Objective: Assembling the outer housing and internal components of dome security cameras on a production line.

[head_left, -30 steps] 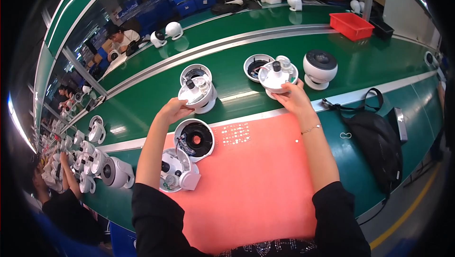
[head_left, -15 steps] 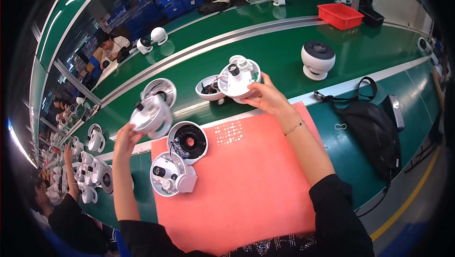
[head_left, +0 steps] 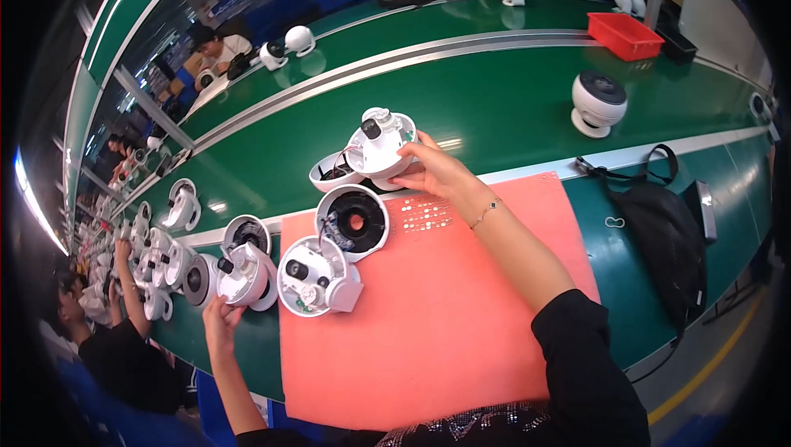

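My left hand [head_left: 221, 323] grips the near edge of an opened white security camera [head_left: 247, 274], lens up, on the green bench just left of the mat. Its dark-lined back shell [head_left: 247, 234] lies against it on the far side. My right hand [head_left: 437, 168] has thumb and fingers closed on another opened camera [head_left: 383, 146], tilted above the belt's near edge; wires run to its back shell [head_left: 331, 171]. Between the hands, a third camera front [head_left: 309, 280] lies on the pink mat [head_left: 428, 332], touching a round black-lined shell [head_left: 353, 221].
Small round pieces [head_left: 424, 215] dot the mat's far edge. Across the green belt [head_left: 494, 93] stand an assembled camera [head_left: 599, 103] and a red bin [head_left: 624, 36]. A black bag [head_left: 655, 229] lies right. Several cameras crowd the left, beside a co-worker [head_left: 124, 348].
My left hand has brought its camera from the belt's edge down to the bench beside the mat. The right hand's camera has shifted left and nearer the shells. The whole view has turned slightly.
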Motion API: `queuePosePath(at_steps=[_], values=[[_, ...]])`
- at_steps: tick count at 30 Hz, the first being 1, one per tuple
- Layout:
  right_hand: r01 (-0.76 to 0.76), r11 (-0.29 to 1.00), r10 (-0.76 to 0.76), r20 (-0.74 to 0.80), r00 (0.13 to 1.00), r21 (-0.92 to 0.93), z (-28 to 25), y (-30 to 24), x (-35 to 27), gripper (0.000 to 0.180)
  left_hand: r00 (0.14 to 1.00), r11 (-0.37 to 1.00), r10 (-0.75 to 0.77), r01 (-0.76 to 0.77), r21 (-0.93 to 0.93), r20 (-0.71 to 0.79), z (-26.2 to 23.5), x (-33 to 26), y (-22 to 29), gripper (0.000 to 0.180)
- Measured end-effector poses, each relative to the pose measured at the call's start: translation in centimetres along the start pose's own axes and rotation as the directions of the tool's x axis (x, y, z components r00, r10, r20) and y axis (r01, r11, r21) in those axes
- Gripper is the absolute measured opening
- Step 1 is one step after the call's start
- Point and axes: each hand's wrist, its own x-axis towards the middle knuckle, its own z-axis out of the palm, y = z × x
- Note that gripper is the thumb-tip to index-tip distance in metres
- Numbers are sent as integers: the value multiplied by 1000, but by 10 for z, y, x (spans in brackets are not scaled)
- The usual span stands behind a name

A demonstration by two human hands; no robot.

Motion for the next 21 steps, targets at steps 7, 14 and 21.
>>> queuePosePath(at_steps=[7,14,21], values=[[-21,982,40,97,994,-189,60,13,29,76,999,999,-46,45,-16,-28,-4,-16,-6,43],[-14,895,81,131,988,-447,86,21,50,65,986,997,-13,26,79,-166,-34,-32,-7,49],[-27,835,180,226,957,-549,83,27,63,52,978,972,99,-56,227,-181,-48,-44,-1,47]])
